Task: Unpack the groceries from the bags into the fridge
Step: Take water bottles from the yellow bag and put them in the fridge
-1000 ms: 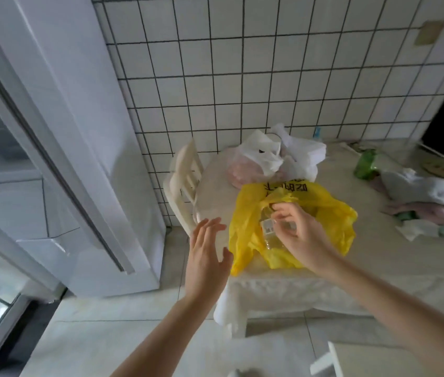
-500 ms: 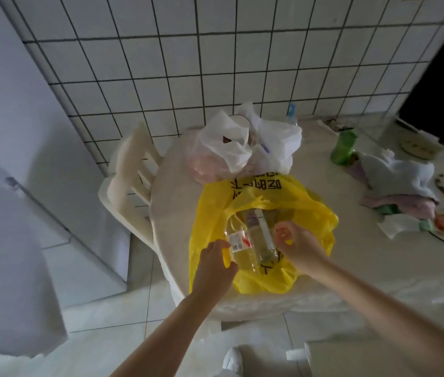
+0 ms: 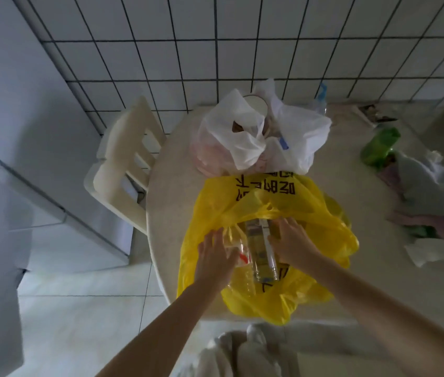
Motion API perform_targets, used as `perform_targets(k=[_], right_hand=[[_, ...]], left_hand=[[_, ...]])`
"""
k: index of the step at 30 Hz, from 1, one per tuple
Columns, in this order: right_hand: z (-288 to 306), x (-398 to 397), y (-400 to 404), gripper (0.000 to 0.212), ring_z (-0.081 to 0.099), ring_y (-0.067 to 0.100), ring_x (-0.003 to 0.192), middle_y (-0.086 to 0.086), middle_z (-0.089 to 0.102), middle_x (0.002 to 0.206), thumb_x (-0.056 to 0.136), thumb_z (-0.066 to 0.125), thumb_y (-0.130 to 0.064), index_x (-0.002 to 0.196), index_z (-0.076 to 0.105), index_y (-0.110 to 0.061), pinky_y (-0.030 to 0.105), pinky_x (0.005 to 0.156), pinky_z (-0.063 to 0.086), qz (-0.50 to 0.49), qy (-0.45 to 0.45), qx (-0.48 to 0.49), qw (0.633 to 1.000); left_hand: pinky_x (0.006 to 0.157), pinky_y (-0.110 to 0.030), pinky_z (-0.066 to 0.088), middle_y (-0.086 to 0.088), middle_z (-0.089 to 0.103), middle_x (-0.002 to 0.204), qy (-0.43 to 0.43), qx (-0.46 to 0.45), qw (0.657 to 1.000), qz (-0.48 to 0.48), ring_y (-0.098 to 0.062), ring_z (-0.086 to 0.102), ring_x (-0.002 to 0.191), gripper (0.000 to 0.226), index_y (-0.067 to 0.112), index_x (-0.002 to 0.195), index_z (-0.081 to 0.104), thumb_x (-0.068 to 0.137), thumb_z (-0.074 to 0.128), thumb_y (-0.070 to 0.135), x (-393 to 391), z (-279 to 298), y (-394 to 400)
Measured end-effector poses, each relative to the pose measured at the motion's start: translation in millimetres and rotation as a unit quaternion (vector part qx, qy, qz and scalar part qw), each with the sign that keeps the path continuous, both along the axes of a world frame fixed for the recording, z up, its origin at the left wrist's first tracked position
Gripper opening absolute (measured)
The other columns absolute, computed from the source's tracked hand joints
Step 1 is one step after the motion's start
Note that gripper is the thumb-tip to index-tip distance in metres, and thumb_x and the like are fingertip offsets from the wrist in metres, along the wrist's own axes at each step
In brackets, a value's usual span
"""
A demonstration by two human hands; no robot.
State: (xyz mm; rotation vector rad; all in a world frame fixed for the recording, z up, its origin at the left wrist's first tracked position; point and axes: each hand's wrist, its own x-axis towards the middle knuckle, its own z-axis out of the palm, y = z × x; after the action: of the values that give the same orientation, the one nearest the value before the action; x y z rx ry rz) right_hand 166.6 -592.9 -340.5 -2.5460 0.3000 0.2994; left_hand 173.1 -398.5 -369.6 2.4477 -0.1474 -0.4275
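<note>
Both hands now inside yellow bag (image 3: 267, 213) on counter (image 3: 171, 186): left hand (image 3: 215, 259) grips red-labelled bottle (image 3: 238, 257); right hand (image 3: 291, 242) grips bottle at 3 o'clock (image 3: 260, 254).

Yellow bag (image 3: 245, 197) open on round table (image 3: 166, 186), left hand (image 3: 216, 258) and right hand (image 3: 291, 242) on two clear bottles (image 3: 260, 254) inside

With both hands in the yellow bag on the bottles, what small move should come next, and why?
Probably lift the two bottles up out of the yellow bag. The left hand and right hand each grip one, the bag's mouth is open around them, and both bottles still lie inside on the table.
</note>
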Motion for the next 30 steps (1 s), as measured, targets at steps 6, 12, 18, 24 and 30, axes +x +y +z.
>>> perform_targets(k=[6, 12, 18, 24, 30], right_hand=[[-6, 29, -39, 0.074, 0.0, 0.043, 0.143, -0.001, 0.008, 0.156, 0.093, 0.053, -0.033, 0.148, 0.004, -0.038, 0.065, 0.111, 0.017, 0.145, 0.035, -0.149, 0.977], [-21, 57, -74, 0.074, 0.024, 0.03, 0.141, -0.004, 0.033, 0.15, 0.088, 0.061, -0.035, 0.144, 0.013, -0.041, 0.066, 0.11, 0.018, 0.284, 0.029, -0.243, 0.927], [-5, 75, -103, 0.072, 0.063, 0.025, 0.102, 0.008, 0.056, 0.117, 0.079, 0.071, -0.005, 0.139, 0.038, -0.029, 0.034, 0.079, 0.058, 0.385, -0.142, -0.176, 0.895], [18, 119, -139, 0.019, 0.058, 0.023, 0.074, 0.005, 0.053, 0.094, 0.088, 0.064, -0.015, 0.104, 0.055, -0.01, 0.029, 0.062, 0.055, 0.404, -0.193, -0.201, 0.871], [16, 166, -166, 0.04, 0.056, 0.023, 0.077, 0.013, 0.055, 0.103, 0.069, 0.082, -0.007, 0.106, 0.067, -0.012, 0.029, 0.049, 0.051, 0.382, -0.193, -0.311, 0.848]], left_hand=[[0.119, -0.046, 0.011, -0.005, 0.008, 0.162, -0.094, 0.166, 0.979, -0.072, -0.033, -0.001, 0.148, 0.056, 0.024, 0.152, 0.022, 0.1, 0.033, 0.04, 47, -2, 11], [0.108, -0.055, 0.033, -0.003, -0.005, 0.163, -0.144, 0.274, 0.936, -0.171, -0.045, 0.013, 0.144, 0.079, 0.031, 0.153, 0.017, 0.089, 0.061, 0.02, 90, 10, 9], [0.066, -0.037, 0.053, 0.006, -0.007, 0.162, -0.148, 0.264, 0.926, -0.224, -0.028, 0.057, 0.104, 0.105, 0.046, 0.147, -0.014, 0.088, 0.054, -0.006, 120, 7, 10], [0.058, -0.04, 0.059, 0.0, 0.032, 0.155, -0.228, 0.261, 0.874, -0.34, -0.029, 0.061, 0.111, 0.101, 0.035, 0.149, 0.011, 0.077, 0.07, -0.005, 163, 18, 13], [0.052, -0.033, 0.05, -0.003, 0.037, 0.149, -0.25, 0.324, 0.859, -0.308, -0.029, 0.058, 0.106, 0.084, 0.027, 0.149, 0.031, 0.079, 0.066, -0.003, 201, 21, 2]])
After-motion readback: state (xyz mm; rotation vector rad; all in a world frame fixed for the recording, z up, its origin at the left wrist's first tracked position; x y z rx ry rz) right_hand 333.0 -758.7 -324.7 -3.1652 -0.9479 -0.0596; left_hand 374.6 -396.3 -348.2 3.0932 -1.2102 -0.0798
